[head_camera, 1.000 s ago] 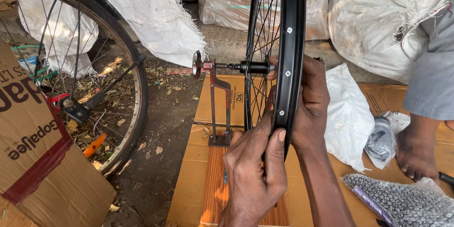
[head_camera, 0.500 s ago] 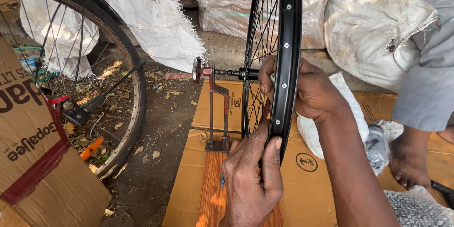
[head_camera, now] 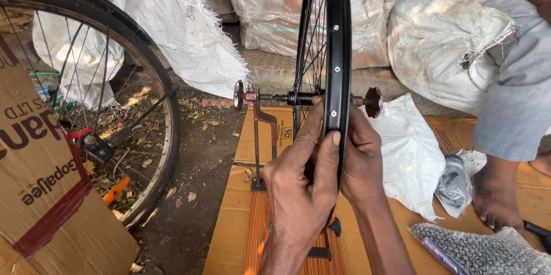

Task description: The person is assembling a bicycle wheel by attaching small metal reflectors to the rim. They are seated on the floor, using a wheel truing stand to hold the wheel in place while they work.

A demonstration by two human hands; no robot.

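Likely bicycle repair workshop, wheel stand [head_camera: 261, 137], sacks [head_camera: 172, 28]

Brown cardboard box [head_camera: 40, 177], dark print and a red tape stripe, leaning at the ground's left edge. White woven sacks [head_camera: 270, 11] piled along the far side. Clear plastic bag of small dark parts [head_camera: 476, 252] at the near right corner. Flattened tan cardboard sheets [head_camera: 229, 223] underneath.

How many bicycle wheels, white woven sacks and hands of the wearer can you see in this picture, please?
Bicycle wheels: 2, the black rim on the stand and the tyred wheel.
White woven sacks: 3.
Hands: 2, left hand, right hand.
Total: 7
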